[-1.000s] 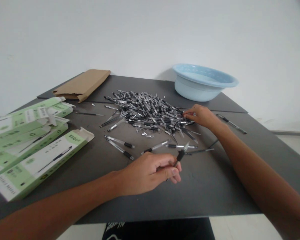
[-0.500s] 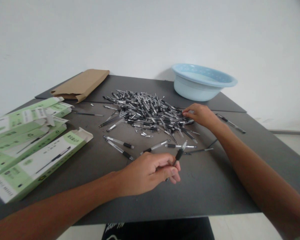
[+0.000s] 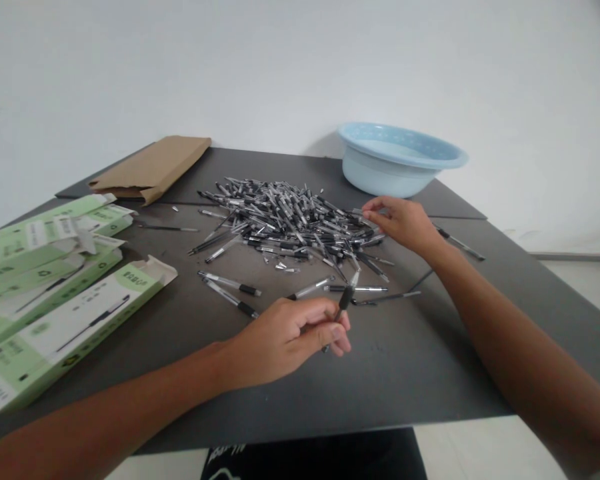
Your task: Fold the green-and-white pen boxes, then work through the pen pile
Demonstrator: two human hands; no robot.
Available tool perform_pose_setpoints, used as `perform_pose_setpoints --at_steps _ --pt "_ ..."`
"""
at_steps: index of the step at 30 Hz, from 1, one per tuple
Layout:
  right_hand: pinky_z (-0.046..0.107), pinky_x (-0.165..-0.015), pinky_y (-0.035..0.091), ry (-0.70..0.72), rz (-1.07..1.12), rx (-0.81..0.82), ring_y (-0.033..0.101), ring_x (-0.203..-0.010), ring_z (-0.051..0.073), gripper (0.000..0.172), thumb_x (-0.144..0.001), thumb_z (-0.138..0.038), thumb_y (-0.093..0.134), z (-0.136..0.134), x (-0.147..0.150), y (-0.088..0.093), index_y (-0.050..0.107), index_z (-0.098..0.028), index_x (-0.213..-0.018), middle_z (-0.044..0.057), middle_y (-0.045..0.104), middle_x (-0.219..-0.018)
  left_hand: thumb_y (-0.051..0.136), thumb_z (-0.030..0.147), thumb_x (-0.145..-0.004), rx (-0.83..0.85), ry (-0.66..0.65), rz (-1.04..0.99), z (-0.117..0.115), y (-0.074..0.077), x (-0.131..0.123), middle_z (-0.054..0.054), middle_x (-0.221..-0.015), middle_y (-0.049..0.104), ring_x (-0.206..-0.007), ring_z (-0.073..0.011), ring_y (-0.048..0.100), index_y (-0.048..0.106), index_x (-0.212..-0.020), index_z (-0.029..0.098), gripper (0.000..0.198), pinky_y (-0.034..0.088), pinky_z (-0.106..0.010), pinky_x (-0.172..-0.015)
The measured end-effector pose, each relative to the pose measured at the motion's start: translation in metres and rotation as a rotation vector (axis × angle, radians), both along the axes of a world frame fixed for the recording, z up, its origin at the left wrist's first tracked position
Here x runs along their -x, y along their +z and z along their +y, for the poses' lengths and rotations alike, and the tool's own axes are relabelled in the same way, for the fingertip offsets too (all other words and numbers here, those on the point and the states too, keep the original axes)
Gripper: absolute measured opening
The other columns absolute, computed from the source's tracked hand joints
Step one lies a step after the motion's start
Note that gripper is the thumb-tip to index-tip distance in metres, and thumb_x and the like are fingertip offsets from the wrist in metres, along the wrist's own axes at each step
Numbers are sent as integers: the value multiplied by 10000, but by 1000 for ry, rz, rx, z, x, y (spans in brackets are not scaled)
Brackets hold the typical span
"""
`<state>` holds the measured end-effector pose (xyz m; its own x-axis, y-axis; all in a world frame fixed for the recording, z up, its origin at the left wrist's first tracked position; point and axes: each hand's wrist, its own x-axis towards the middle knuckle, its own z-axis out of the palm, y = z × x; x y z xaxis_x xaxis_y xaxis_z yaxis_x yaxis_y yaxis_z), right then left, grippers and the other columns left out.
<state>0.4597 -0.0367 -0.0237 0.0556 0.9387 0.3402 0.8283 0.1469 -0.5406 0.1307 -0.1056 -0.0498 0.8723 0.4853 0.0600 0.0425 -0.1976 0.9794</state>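
Observation:
A big pile of black and clear pens (image 3: 290,217) lies in the middle of the dark table (image 3: 420,373). My left hand (image 3: 290,337) is closed round one pen (image 3: 343,300) with a black grip, its tip pointing up and away, just above the table in front of the pile. My right hand (image 3: 403,223) reaches to the pile's right edge with fingers pinched on something small I cannot make out. A few loose pens (image 3: 230,290) lie between my left hand and the pile.
Green and white pen boxes (image 3: 55,300) are stacked at the left, one lying open. A brown paper envelope (image 3: 150,170) lies at the back left. A light blue plastic basin (image 3: 397,160) stands at the back right. Another pen (image 3: 460,245) lies right of my right wrist.
My right hand has lifted a little off the pile's edge. My left hand keeps hold of the pen, with its tip tilted slightly more upright. The view has shifted a little.

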Motion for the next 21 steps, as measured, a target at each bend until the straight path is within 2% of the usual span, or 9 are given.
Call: perform_pose_setpoints --at_steps 3,5,6,9,13,18,21 --pt "245 -503 481 97 87 34 621 -551 104 465 -961 -523 725 -21 19 19 755 -198 -1291 81 811 -1080 566 316 -1113 10 22 -18 0 1 -1 -41 -966 822 -884 -116 774 686 -1032 169 206 563 -228 -823" --pt "212 -455 433 254 212 99 585 -543 85 489 -966 -536 748 -42 34 32 747 -204 -1325 68 785 -1015 566 316 -1109 1 46 -22 0 3 -1 -36 -948 815 -876 -122 773 678 -1035 171 197 568 -235 -828" --pt "203 -443 425 339 245 120 574 -529 78 440 -972 -530 751 -53 41 38 771 -202 -1265 51 763 -954 567 316 -1107 -10 58 -18 0 4 -1 -34 -938 812 -871 -125 773 677 -1030 173 196 571 -240 -832" --pt "196 -477 456 547 232 132 592 -587 69 280 -1042 -418 695 -82 56 48 773 -249 -1251 33 698 -1011 561 310 -1099 -53 92 8 1 8 -1 -25 -917 806 -854 -133 771 684 -1009 179 202 577 -253 -833" --pt "230 -606 524 571 213 17 618 -723 97 225 -1091 -325 617 -104 60 43 740 -271 -1273 48 662 -1106 560 293 -1086 -103 106 44 0 12 0 -6 -873 796 -807 -121 758 691 -994 182 195 569 -229 -791" --pt "324 -868 580 566 119 -110 682 -965 175 204 -1099 -275 584 -111 57 35 725 -266 -1246 56 678 -1094 554 290 -1083 -176 108 64 -2 9 2 36 -777 752 -704 -86 719 695 -1025 193 181 541 -172 -693" --pt "335 -919 576 569 85 -167 681 -1025 182 215 -1106 -252 563 -114 56 37 709 -256 -1263 59 683 -1110 560 291 -1077 -242 93 87 -3 6 4 50 -722 721 -644 -80 694 718 -1056 197 185 517 -159 -628"
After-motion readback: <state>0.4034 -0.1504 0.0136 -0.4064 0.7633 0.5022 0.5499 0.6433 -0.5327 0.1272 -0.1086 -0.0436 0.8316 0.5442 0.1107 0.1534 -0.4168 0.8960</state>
